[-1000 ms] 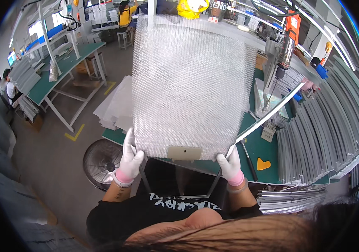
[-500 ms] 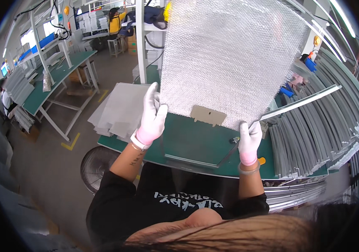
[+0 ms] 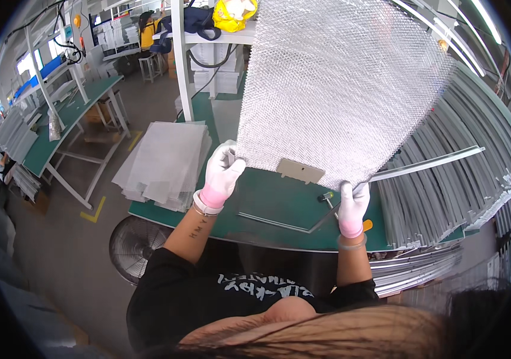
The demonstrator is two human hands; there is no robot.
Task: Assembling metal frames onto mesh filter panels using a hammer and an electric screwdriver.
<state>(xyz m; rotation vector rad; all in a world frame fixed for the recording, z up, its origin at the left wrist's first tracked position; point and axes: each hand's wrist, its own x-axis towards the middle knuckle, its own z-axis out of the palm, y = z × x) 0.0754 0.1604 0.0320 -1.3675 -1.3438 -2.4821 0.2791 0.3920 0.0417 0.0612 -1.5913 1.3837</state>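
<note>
A large silvery metal mesh sheet (image 3: 333,90) is raised in front of me above the green table. My left hand (image 3: 222,172), in a white and pink glove, is closed on its lower left corner. With its fingers pinched, my right hand (image 3: 353,209) grips the lower right corner, in the same kind of glove. A pale metal strip (image 3: 429,164) runs out rightward from beside that hand; whether the fingers hold it too, I cannot tell. At the sheet's lower edge sits a small beige plate (image 3: 301,171). Below, a thin metal frame (image 3: 273,222) lies on the table.
Flat grey sheets (image 3: 162,161) are stacked at the left of the green table (image 3: 231,215). Many grey metal strips (image 3: 441,179) crowd its right side. A small mallet (image 3: 326,196) and an orange handle (image 3: 367,225) lie near my right hand. A floor fan (image 3: 136,248) stands at lower left.
The mesh sheet has shifted a little to the right, with both hands still on its corners. My left hand is slightly lower and further right. More of the shelf's yellow bag shows.
</note>
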